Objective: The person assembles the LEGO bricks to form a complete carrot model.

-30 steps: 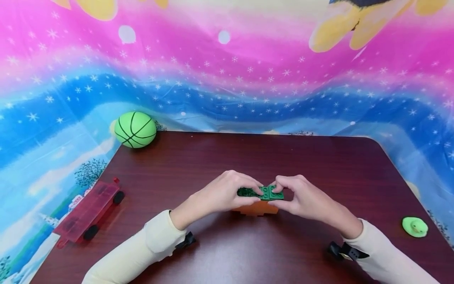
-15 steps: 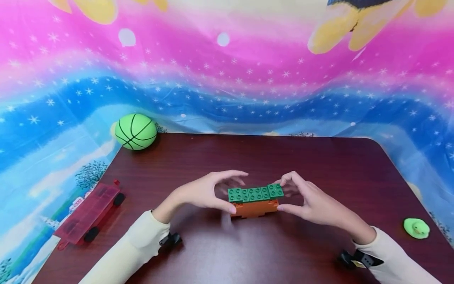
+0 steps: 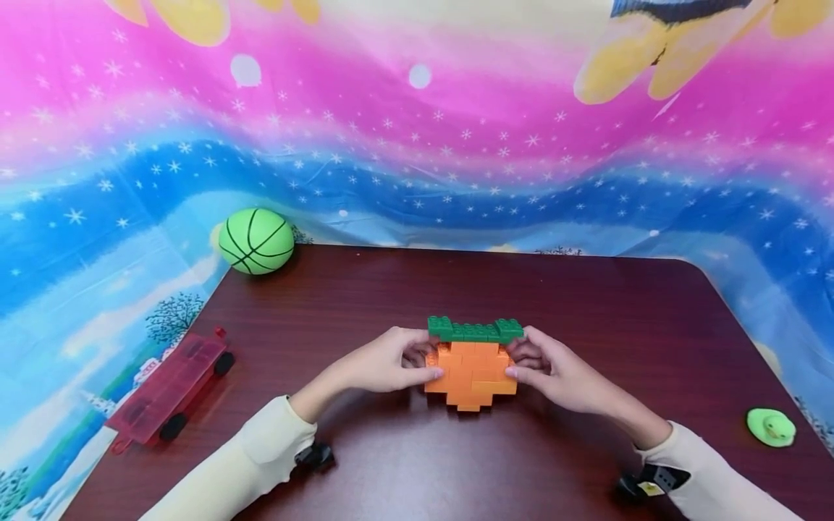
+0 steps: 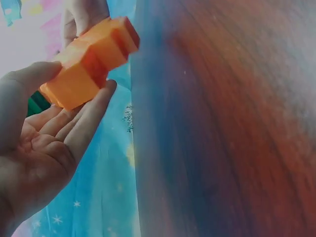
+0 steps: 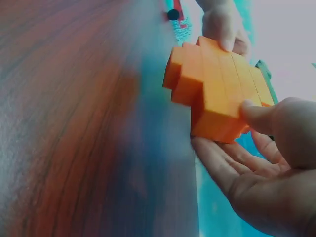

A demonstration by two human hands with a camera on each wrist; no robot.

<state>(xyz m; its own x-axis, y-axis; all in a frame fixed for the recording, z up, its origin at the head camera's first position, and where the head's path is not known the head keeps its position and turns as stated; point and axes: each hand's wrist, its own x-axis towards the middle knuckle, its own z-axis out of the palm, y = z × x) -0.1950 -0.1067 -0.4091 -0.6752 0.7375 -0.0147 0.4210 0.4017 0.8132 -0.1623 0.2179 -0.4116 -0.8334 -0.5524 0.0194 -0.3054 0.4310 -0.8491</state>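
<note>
Between my two hands stands an orange building-block model (image 3: 472,369) with stepped lower edges and a green brick strip (image 3: 473,331) across its top. My left hand (image 3: 384,362) grips its left side, thumb on the near face and fingers behind. On the opposite side my right hand (image 3: 563,373) holds it the same way. The left wrist view shows the left thumb over the orange bricks (image 4: 79,74), with the fingers beneath. From the right wrist, the stepped bricks (image 5: 217,84) appear pinched between right thumb and fingers; the green strip is mostly hidden there.
A green ball (image 3: 256,241) with black lines sits at the table's back left corner. Along the left edge stands a translucent red toy cart (image 3: 172,391) with black wheels. A small green duck-like toy (image 3: 772,427) lies near the right edge of the brown table (image 3: 391,289).
Both hands first touch the green bricks on top, then move apart and take the orange sides. The model has tipped so its broad orange face shows toward the head camera.
</note>
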